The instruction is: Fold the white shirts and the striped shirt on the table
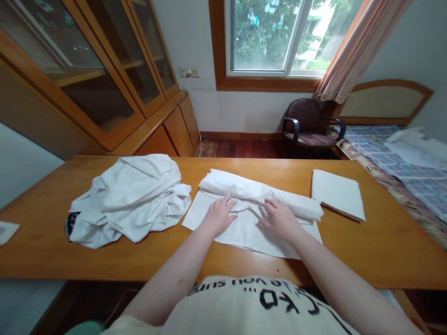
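A white cloth (pixel 244 232) lies on the wooden table in front of me, its far side folded over into a thick, wrinkled band. My left hand (pixel 219 216) rests on the left half of this cloth, fingers spread and touching the near edge of the band. On the right half lies my right hand (pixel 279 217), also with fingers apart, its tips against the band. Neither hand grips anything. To the left sits a crumpled pile of white cloth (pixel 132 195) with a dark patch at its lower left. A flat, neatly folded white cloth (pixel 337 193) lies at the right.
The wooden table (pixel 384 251) spans the view, with a small pale card (pixel 7 231) at its left end. Beyond stand a glass-door cabinet (pixel 115 93), an office chair (pixel 309 123) under the window, and a bed (pixel 412 172) on the right.
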The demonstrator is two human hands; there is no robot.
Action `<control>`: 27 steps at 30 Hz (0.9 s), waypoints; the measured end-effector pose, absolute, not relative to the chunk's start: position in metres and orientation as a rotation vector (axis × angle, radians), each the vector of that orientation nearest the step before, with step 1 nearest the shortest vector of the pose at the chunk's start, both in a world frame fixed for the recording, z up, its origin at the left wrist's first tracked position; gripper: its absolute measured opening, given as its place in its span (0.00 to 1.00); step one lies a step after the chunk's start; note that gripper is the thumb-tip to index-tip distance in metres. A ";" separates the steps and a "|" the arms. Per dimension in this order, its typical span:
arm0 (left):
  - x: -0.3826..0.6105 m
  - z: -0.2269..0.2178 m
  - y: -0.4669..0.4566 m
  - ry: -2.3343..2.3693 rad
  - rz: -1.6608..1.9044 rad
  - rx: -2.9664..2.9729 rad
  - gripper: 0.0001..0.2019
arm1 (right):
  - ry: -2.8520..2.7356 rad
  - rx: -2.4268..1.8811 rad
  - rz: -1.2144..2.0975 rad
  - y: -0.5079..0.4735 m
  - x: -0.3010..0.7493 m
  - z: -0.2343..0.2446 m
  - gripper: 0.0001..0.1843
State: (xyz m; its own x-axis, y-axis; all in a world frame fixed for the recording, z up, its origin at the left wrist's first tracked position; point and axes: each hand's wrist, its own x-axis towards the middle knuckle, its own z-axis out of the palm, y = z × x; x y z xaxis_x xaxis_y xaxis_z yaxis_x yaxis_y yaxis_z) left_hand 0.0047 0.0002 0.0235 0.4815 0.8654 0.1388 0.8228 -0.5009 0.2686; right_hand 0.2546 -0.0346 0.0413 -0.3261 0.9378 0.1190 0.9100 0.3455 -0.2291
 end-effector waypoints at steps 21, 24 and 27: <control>0.024 0.006 -0.007 1.554 0.156 2.466 0.31 | -0.662 -1.649 0.065 0.020 0.344 0.081 0.13; 0.023 0.011 -0.006 1.599 0.206 2.480 0.26 | -1.239 -1.761 -0.034 -0.008 0.335 0.074 0.13; 0.027 0.026 -0.002 1.662 0.231 2.443 0.16 | -1.867 -1.876 0.364 -0.030 0.303 0.063 0.14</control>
